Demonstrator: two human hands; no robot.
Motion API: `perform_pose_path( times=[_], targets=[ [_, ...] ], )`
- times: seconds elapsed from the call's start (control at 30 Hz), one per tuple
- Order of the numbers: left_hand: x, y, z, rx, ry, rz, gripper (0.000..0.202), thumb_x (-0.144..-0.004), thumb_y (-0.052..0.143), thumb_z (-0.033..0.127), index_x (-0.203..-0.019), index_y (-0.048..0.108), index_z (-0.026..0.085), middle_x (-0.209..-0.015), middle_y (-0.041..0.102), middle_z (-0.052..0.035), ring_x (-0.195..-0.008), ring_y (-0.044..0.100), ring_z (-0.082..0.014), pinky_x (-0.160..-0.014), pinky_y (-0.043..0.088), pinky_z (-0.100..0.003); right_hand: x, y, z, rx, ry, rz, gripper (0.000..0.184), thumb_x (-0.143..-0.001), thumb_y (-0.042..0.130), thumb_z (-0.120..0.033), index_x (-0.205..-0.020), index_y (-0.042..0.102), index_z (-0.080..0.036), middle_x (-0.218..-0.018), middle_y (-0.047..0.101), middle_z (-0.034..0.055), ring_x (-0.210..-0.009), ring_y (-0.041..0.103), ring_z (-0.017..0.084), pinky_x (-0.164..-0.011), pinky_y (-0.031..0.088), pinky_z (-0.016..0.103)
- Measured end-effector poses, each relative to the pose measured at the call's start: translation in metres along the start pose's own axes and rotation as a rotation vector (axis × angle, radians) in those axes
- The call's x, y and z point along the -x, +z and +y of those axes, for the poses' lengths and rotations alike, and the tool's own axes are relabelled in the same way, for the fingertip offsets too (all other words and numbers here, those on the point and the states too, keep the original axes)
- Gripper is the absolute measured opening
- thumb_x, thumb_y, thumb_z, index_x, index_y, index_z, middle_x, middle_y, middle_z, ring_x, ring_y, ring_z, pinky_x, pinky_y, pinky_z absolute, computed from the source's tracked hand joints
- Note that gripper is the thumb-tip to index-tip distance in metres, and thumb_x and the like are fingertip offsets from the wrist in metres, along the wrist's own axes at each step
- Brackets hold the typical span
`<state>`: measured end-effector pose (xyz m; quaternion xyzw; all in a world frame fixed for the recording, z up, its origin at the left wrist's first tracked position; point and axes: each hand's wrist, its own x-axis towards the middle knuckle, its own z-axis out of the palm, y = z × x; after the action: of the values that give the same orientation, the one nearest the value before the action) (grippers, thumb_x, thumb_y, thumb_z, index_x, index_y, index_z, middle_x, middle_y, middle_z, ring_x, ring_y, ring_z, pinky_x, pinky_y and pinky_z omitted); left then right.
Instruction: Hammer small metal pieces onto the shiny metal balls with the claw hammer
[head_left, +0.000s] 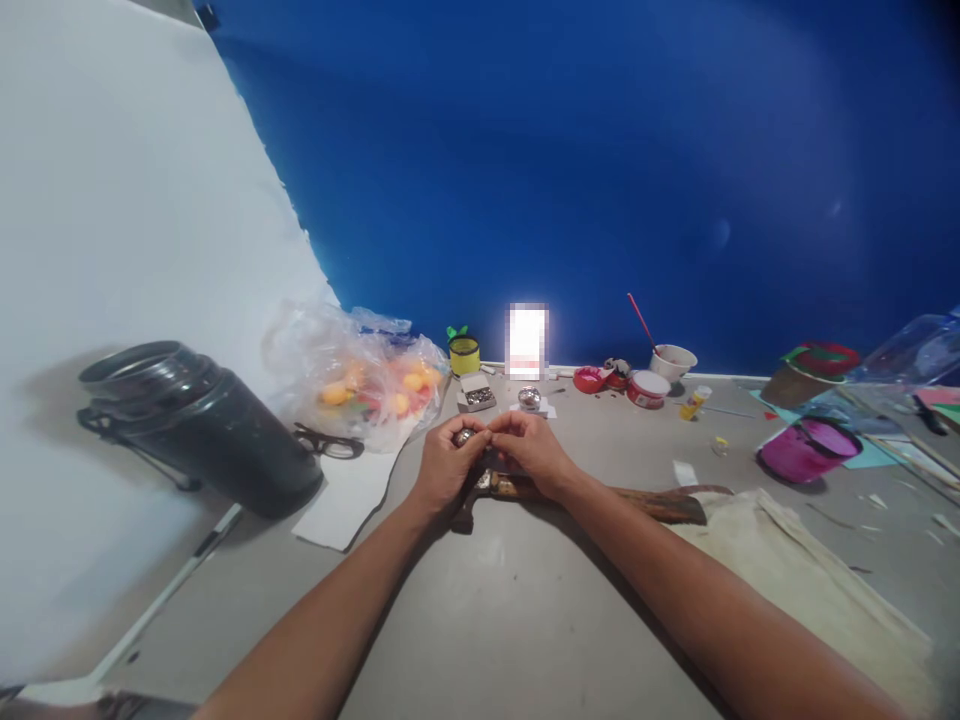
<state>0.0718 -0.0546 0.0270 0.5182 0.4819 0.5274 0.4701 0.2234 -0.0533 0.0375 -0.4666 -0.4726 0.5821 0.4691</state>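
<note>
My left hand point(444, 462) and my right hand point(531, 448) meet over the grey table point(510, 600), fingertips pinched together on a small shiny metal piece point(463, 437). Under the hands lies a hammer point(652, 503) with a wooden handle running to the right. Just beyond the hands stand a small open box of metal bits point(476, 397) and a small metal dish point(529, 398).
A dark jar point(199, 425) lies tilted at left, spectacles point(330, 443) and a plastic bag of coloured items point(360, 380) beside it. Pots, lids and a cup with a red stick point(671, 360) line the blue wall. A pink tub point(806, 450) and cloth point(810, 580) sit right.
</note>
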Motion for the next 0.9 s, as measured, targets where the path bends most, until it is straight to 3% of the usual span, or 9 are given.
perform_pose_path(
  times=[0.17, 0.3, 0.4, 0.53, 0.7, 0.9],
  targets=[
    [0.0, 0.001, 0.001, 0.11, -0.056, -0.054, 0.026, -0.075, 0.081, 0.039, -0.077, 0.067, 0.017, -0.051, 0.052, 0.0058, -0.047, 0.04, -0.0078, -0.047, 0.029, -0.019, 0.002, 0.002, -0.001, -0.024, -0.066, 0.008, 0.023, -0.065, 0.082, -0.029, -0.082, 0.07, -0.017, -0.063, 0.064, -0.0024, -0.057, 0.056, 0.011, -0.05, 0.041, 0.022],
    [0.002, 0.002, 0.007, 0.199, -0.06, -0.098, 0.032, -0.081, 0.074, 0.045, -0.076, 0.067, 0.014, -0.055, 0.056, 0.0019, -0.05, 0.045, -0.0088, -0.049, 0.035, -0.02, 0.001, 0.002, -0.003, -0.039, -0.105, 0.004, 0.022, -0.067, 0.083, -0.031, -0.079, 0.07, -0.017, -0.067, 0.069, -0.0001, -0.059, 0.061, 0.012, -0.052, 0.042, 0.024],
    [0.003, 0.002, 0.011, 0.309, -0.088, -0.168, 0.034, -0.085, 0.067, 0.046, -0.088, 0.071, 0.013, -0.062, 0.062, -0.0021, -0.054, 0.052, -0.0116, -0.052, 0.041, -0.022, -0.001, -0.001, -0.003, -0.04, -0.121, 0.035, 0.021, -0.069, 0.081, -0.03, -0.084, 0.071, -0.018, -0.067, 0.068, -0.0013, -0.06, 0.06, 0.013, -0.053, 0.042, 0.024],
    [0.002, 0.0, 0.014, 0.506, -0.149, -0.26, 0.032, -0.078, 0.069, 0.03, -0.105, 0.07, 0.014, -0.079, 0.067, -0.0038, -0.063, 0.061, -0.0135, -0.057, 0.048, -0.024, -0.006, -0.01, -0.005, -0.092, -0.092, 0.075, 0.027, -0.067, 0.083, -0.033, -0.088, 0.074, -0.018, -0.066, 0.064, -0.0023, -0.059, 0.054, 0.011, -0.048, 0.037, 0.021],
    [-0.001, -0.003, 0.014, 0.568, -0.212, -0.244, 0.039, -0.077, 0.071, 0.027, -0.113, 0.066, 0.015, -0.09, 0.068, -0.0054, -0.065, 0.062, -0.014, -0.052, 0.047, -0.024, -0.012, -0.023, -0.006, -0.298, 0.018, -0.035, 0.041, -0.056, 0.095, -0.037, -0.082, 0.07, -0.018, -0.071, 0.061, -0.0033, -0.059, 0.049, 0.008, -0.045, 0.033, 0.017],
    [0.0, -0.002, 0.014, 0.526, -0.198, -0.242, 0.041, -0.076, 0.075, 0.026, -0.114, 0.067, 0.013, -0.078, 0.065, -0.0017, -0.065, 0.061, -0.0121, -0.057, 0.047, -0.022, -0.012, -0.023, -0.004, -0.367, 0.06, -0.149, 0.046, -0.057, 0.098, -0.041, -0.082, 0.068, -0.016, -0.082, 0.069, 0.0013, -0.06, 0.052, 0.006, -0.046, 0.034, 0.016]
  ],
)
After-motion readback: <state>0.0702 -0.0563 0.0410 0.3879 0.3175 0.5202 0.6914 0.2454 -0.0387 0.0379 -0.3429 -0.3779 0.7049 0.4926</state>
